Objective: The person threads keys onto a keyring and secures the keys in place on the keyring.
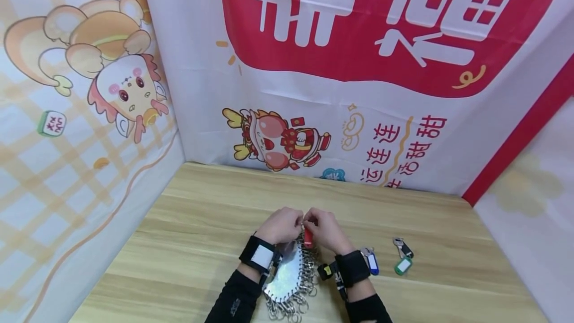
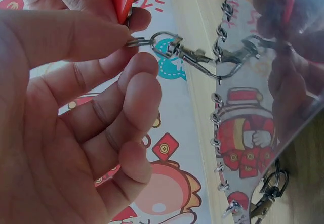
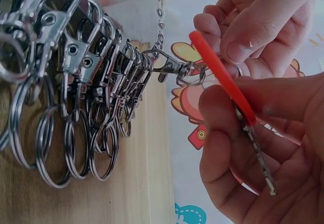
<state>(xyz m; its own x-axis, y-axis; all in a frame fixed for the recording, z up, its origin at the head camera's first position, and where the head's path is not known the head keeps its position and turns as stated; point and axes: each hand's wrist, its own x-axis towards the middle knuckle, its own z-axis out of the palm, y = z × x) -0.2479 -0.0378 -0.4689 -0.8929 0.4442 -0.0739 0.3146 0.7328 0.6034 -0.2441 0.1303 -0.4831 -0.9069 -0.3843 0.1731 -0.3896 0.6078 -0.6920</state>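
My left hand (image 1: pixel 281 225) pinches a split ring (image 2: pixel 137 42) between thumb and forefinger, its other fingers loosely bent. That ring hangs from a swivel snap hook (image 2: pixel 190 57) clipped at the edge of a shiny, mirror-like metal plate (image 1: pixel 287 272). Just right of it, my right hand (image 1: pixel 328 231) grips a red key tag (image 3: pixel 223 77) with a key (image 3: pixel 259 158) on it. The tag's upper end is close beside the split ring in the right wrist view. Many more snap hooks with rings (image 3: pixel 76 138) line the plate's curved edge.
To the right on the wooden table (image 1: pixel 448 263) lie a green key tag (image 1: pixel 403 265) with a key (image 1: pixel 399 246) by it, and a blue key tag (image 1: pixel 372 263) close to my right wrist. A printed cloth (image 1: pixel 287 88) hangs behind the table.
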